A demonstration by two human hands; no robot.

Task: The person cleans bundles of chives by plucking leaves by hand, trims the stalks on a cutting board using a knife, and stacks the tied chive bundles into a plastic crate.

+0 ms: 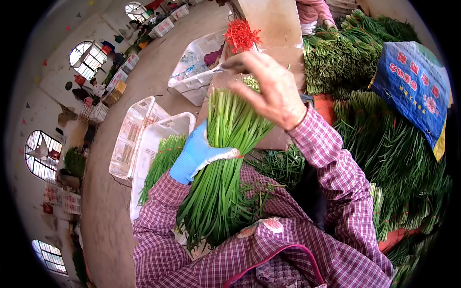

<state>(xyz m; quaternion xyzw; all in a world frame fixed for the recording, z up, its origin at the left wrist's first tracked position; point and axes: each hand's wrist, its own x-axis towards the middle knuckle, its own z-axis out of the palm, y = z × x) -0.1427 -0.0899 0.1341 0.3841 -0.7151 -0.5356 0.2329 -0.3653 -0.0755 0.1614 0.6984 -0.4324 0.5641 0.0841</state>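
My left hand (199, 156), in a blue glove with a pale palm, is closed around a thick bunch of green chives (230, 129). The cut pale ends point away from me and the long leaves hang toward my lap. A bit of red tie (240, 157) shows by the thumb. My bare right hand (269, 91) is raised over the cut ends, fingers spread and slightly blurred, holding nothing visible. Just beyond it is a cluster of red ties (241, 36).
White crates (144, 163) stand at my left, one with chives (165, 153) inside. Large piles of chives (389, 158) lie at my right, with a blue printed sack (413, 86) on them. Another person's pink sleeve (317, 8) shows at the top. Loose leaves (283, 168) lie before me.
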